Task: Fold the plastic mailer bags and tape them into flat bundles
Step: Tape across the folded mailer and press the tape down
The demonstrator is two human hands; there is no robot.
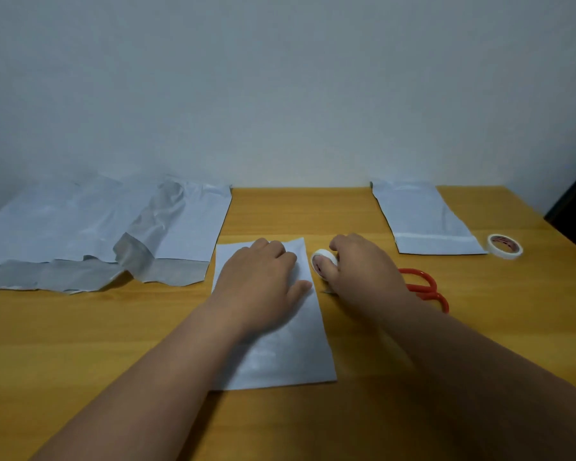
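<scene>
A folded white mailer bag lies flat on the wooden table in front of me. My left hand presses down on its upper half with the fingers spread. Just right of the bag's top edge, my right hand grips a small white tape roll, thumb through its core. A second folded mailer bundle lies at the back right. Several unfolded grey-white mailer bags are spread at the back left.
Red-handled scissors lie right behind my right wrist, partly hidden by it. Another tape roll sits near the table's right edge. The wooden table meets a plain wall at the back.
</scene>
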